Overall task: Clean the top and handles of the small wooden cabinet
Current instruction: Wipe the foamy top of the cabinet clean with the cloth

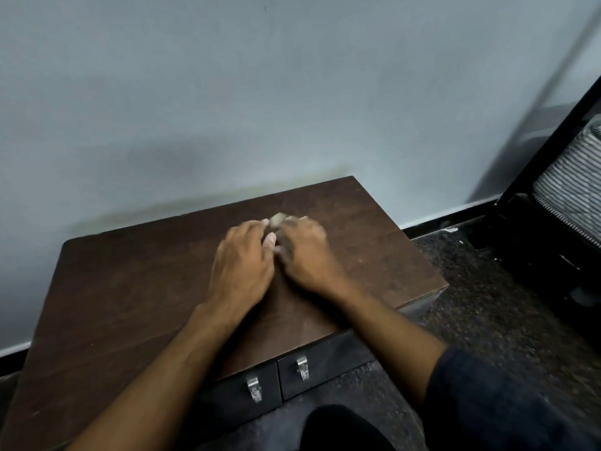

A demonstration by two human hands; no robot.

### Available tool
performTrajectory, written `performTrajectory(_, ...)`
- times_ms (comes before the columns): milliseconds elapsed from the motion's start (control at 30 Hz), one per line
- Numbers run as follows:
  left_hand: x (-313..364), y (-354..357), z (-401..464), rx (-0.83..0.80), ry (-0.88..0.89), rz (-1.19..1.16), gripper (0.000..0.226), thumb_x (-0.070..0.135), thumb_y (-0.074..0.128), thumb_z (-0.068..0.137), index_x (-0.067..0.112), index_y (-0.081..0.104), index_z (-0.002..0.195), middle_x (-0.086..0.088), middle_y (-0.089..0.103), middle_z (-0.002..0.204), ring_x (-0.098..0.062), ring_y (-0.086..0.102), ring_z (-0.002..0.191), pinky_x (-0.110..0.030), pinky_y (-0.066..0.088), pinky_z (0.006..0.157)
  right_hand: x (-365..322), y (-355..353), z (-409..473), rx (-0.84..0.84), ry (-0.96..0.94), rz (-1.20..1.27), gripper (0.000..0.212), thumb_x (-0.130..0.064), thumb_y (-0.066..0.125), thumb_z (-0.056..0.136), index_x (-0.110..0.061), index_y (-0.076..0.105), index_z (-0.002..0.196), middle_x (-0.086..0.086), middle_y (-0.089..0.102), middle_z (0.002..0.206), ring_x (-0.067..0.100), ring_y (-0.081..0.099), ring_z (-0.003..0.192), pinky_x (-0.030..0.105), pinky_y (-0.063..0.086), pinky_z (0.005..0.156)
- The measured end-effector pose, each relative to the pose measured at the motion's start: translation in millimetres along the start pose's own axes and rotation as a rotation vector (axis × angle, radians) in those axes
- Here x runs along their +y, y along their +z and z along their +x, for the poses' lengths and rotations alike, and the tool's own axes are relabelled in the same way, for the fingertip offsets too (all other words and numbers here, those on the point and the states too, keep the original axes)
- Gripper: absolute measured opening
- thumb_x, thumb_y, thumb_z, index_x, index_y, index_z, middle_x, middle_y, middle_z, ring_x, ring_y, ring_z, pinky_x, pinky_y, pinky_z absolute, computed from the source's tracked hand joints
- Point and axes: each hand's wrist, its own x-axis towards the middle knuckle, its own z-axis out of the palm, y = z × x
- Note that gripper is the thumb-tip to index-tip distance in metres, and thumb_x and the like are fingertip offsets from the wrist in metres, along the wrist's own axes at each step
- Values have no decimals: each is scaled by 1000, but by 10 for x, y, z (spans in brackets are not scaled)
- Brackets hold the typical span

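Dust and pale scuffs show faintly on the dark cabinet top point(136, 288), which runs from the near left corner back to the wall point(227, 92). Over its middle the left hand point(242, 268) lies palm down, fingers bent toward a small pale wad, likely a cloth or tissue point(277, 219), that peeks out beyond the fingertips. The right hand point(305, 255) sits just beside it, touching or nearly so, fingers curled over the same wad. Motion blur hides whether either hand truly pinches it or only presses it flat, so I cannot tell the grip of either. To wipe well, I judge one hand should bunch the cloth firmly and draw it in long overlapping strokes from the wall edge toward the front, working across into the untouched left corner and the right edge. Below the front edge sit two dark drawers, both closed, so nothing inside can be seen; the left metal handle point(253, 389) and the right metal handle point(302, 368) look smudged and probably not yet wiped. At far right stands a black frame with a striped cushion point(572, 170).
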Motion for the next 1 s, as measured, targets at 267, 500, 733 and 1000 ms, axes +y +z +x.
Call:
performTrajectory(267,-193,22,138,9,-60,-58,47,39,38,102,12,53,137,-4,55,139,-22,48,128,-39,37,107,513,-343,401,-37,-25,117,24,-3,61,87,-11,74,105,5,71,118,21,62,112,24,42,102)
performTrajectory(500,-285,69,352,-20,-75,-49,47,34,38,103,8,49,141,-7,51,145,-23,43,135,-37,32,113,90,1,849,-36,10,-156,31,-26,51,97,-19,68,123,1,65,132,23,58,123,38,43,106)
performTrajectory(733,-381,35,376,-10,-106,-64,48,34,41,102,9,47,142,-7,48,148,-22,40,138,-36,30,114,232,-42,902,-53,-1,113,11,-6,60,88,-9,69,91,5,72,112,23,65,106,27,51,93)
performTrajectory(1000,-402,52,356,-5,-97,-88,44,29,45,101,11,50,140,-6,51,145,-22,42,135,-35,31,112,-61,2,319,-124,-218,129,18,-13,62,93,-9,65,109,10,66,119,24,55,110,38,38,110)
